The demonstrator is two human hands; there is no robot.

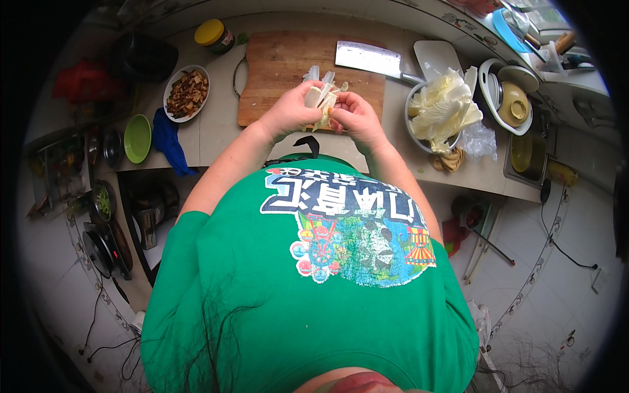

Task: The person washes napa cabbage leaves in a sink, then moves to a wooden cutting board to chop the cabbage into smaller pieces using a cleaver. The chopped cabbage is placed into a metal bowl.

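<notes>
Pieces of napa cabbage (325, 98) are held between both hands, above the near edge of a wooden cutting board (275, 64). My left hand (299, 107) grips them from the left side, its thumb across their lower part. From the right, my right hand (355, 114) pinches the same pieces with thumb and fingers. Some cut white cabbage stalk lies on the board just beyond the fingers. A cleaver (368, 58) rests on the board's far right, its handle past the edge. Right of the board, a metal bowl (411, 128) holds large napa cabbage leaves (444, 108).
An oval dish of cooked food (187, 93), a green bowl (137, 138), a blue cloth (168, 140) and a yellow-lidded jar (214, 36) stand left. Right are a white chopping board (437, 56), a plastic bag (477, 141), a brown cloth (447, 159) and a basin (522, 128) of dishes.
</notes>
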